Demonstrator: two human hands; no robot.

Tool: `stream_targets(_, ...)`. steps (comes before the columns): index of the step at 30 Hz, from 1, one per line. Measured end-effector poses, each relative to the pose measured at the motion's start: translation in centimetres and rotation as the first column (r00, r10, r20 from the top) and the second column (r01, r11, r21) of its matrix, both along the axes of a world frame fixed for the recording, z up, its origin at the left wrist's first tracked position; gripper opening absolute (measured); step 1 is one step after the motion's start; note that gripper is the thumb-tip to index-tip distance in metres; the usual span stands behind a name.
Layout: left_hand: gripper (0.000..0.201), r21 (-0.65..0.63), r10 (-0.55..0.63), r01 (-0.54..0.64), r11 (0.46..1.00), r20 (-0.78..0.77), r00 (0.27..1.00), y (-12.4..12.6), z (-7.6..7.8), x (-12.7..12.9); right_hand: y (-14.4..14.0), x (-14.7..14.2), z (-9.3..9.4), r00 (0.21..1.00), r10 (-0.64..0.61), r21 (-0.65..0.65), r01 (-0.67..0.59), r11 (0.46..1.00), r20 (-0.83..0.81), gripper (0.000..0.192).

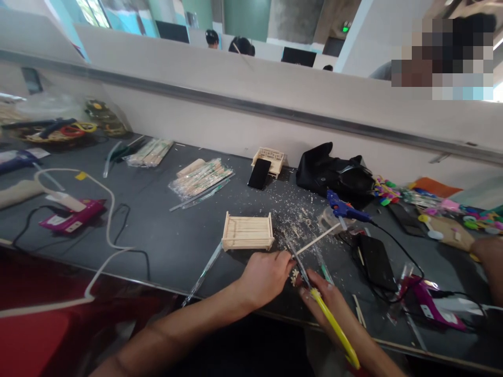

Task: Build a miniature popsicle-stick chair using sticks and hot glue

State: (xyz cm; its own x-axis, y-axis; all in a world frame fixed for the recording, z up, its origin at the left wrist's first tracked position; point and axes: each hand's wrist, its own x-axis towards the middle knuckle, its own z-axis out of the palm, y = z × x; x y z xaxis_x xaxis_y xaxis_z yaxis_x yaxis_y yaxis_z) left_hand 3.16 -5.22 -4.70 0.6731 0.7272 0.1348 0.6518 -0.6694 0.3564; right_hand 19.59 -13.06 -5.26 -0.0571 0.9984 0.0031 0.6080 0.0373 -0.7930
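Observation:
My left hand (269, 275) is closed, fingers pinched around one end of a thin wooden stick (319, 238) that points up and to the right. My right hand (328, 296) is closed on a yellow-handled tool (336, 330); its exact kind is unclear. The tool's thin metal blade crosses the stick close to my left fingertips. Small pale wooden pieces (294, 277) show between my hands, and whether they are held I cannot tell. Just beyond my left hand stands a miniature bed-like frame (248, 232) built of wooden sticks.
Wood chips scatter across the dark table (157, 235). A blue glue gun (348, 207) lies right, near a black phone (377, 262). Behind are another phone (259, 174), a small wooden model (277, 159), a black bag (334, 170) and wrapped sticks (202, 178). A person's arm (489, 262) rests far right.

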Motion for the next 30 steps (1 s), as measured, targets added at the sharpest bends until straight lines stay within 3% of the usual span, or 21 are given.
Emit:
stream_targets(5, 0.016, -0.041, -0.072, 0.074, 0.996, 0.054, 0.996, 0.3, -0.4, -0.2, -0.3, 0.0, -0.3, 1.0, -0.011, -0.051, 0.011, 0.999, -0.003, 0.016)
stream_targets(13, 0.023, -0.212, 0.003, 0.058, 0.976, 0.281, 0.96, 0.3, -0.6, -0.5, -0.1, -0.6, 0.6, 0.999, -0.021, -0.052, 0.019, 0.998, -0.037, 0.015)
stream_targets(18, 0.016, -0.278, 0.043, 0.002, 0.961, 0.155, 0.987, 0.3, -0.6, -0.1, 0.2, -0.1, 0.1, 1.0, 0.0, -0.06, -0.001, 0.998, -0.017, 0.01)
stream_targets(21, 0.012, -0.242, 0.047, -0.042, 0.969, 0.018, 0.999, 0.2, -0.7, 0.2, 0.0, 0.3, -0.8, 1.0, -0.002, -0.076, 0.003, 0.997, 0.014, 0.011)
stream_targets(24, 0.013, -0.216, -0.001, -0.003, 0.976, -0.016, 1.0, 0.1, -0.8, 0.3, -0.1, 0.4, -1.2, 0.999, 0.014, -0.096, -0.011, 0.995, 0.035, 0.013)
stream_targets(30, 0.019, -0.282, 0.047, 0.037, 0.959, 0.283, 0.958, -0.1, -1.7, 0.0, -0.3, 0.2, -0.8, 1.0, 0.018, -0.077, -0.017, 0.997, 0.013, 0.02)
